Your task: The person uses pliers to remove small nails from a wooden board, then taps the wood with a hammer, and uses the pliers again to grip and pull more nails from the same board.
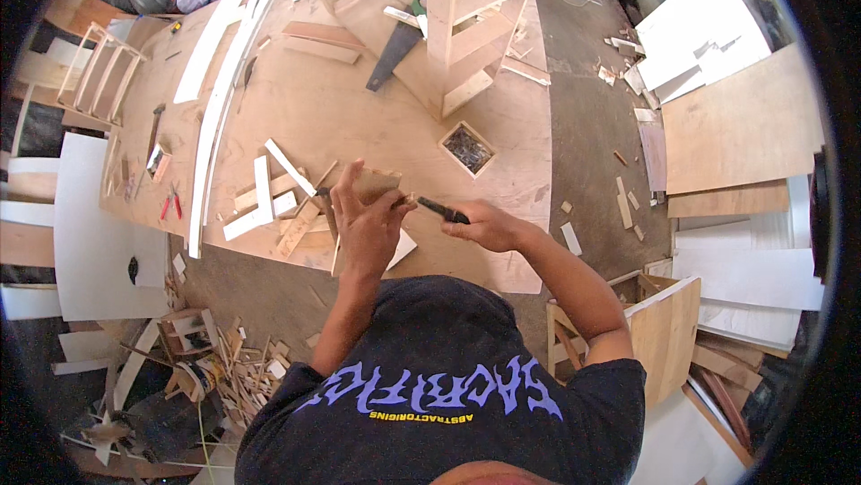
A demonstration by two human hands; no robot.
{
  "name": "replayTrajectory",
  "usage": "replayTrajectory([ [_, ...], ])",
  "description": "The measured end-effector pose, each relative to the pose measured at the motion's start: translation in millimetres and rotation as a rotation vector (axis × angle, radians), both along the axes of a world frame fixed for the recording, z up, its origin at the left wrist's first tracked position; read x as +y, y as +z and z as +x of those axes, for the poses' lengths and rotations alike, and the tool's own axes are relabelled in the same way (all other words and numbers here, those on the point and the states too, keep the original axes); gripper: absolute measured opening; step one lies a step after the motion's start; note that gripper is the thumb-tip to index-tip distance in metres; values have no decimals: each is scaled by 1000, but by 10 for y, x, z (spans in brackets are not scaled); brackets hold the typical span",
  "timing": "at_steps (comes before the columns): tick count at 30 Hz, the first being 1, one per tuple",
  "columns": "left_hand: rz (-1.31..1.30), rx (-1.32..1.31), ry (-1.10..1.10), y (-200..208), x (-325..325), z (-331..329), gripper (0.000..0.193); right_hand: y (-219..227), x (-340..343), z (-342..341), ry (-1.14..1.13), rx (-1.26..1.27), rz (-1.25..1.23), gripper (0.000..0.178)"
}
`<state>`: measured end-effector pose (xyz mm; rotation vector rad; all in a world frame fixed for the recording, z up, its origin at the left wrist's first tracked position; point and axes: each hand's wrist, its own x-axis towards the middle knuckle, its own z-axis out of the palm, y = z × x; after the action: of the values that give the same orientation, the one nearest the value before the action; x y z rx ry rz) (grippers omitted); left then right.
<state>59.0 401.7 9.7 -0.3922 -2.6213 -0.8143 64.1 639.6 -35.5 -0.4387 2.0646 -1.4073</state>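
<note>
Above the worktop [377,117], your left hand [366,220] grips a small wood block [375,184] upright while your right hand [484,225], just right of it, holds a dark-handled tool [441,209] pointing leftward, tip touching the block.

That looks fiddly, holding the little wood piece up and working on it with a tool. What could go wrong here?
1. The left hand holds the small flat plywood piece in the air, close to the tip of the dark-handled tool in the right hand; a slip might jab the fingers.
2. Unsupported, the piece could twist or drop among the pale wooden offcuts on the plywood workbench.
</note>
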Motion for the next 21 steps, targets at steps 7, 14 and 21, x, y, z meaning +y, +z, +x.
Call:
replayTrajectory([
  [7, -71, -94, -84, -81, 159, -18, 23, -431, 438, -297, 258, -1001, -431, 31],
  [14, 101, -49, 158, -343, -23, -312, 21, -433, 69, -251, -373, 963, 380, 21],
  [21, 208, -34, 413, 182, -1063, -504, 24, -1196, 961, -43, -848, 175, 516, 34],
])
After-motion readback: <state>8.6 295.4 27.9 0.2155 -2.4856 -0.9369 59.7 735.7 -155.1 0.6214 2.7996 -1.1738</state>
